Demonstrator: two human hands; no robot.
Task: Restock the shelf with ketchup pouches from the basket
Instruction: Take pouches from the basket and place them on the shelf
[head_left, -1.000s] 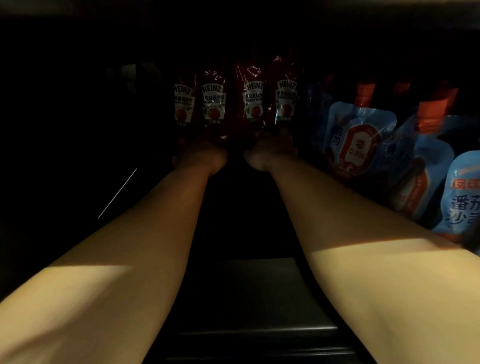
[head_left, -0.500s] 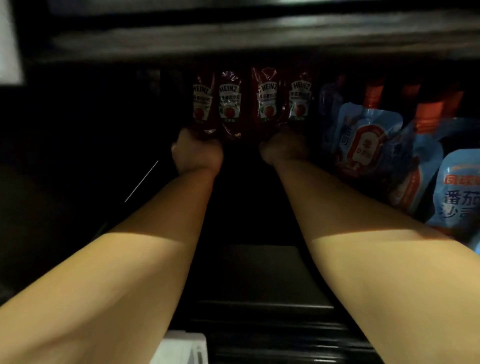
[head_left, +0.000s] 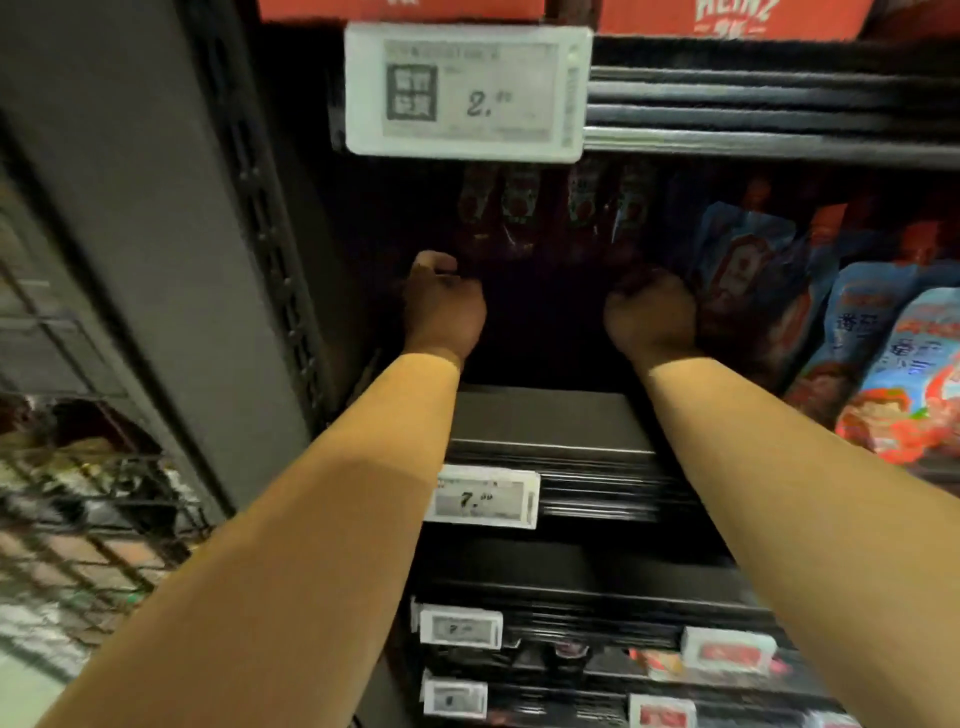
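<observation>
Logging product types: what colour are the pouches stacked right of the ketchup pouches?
Light blue with red artwork, seen in the head view: blue pouches, right of the right hand.

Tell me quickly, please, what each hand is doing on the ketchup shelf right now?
Left hand: fingers curled, at the foot of the ketchup pouches; whether it grips one cannot be told.
Right hand: the same, cannot be told.

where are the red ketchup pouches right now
In the head view the red ketchup pouches stand in a row at the back of the dark shelf, just under the white price tag, beyond both hands and left of the blue pouches.
</observation>
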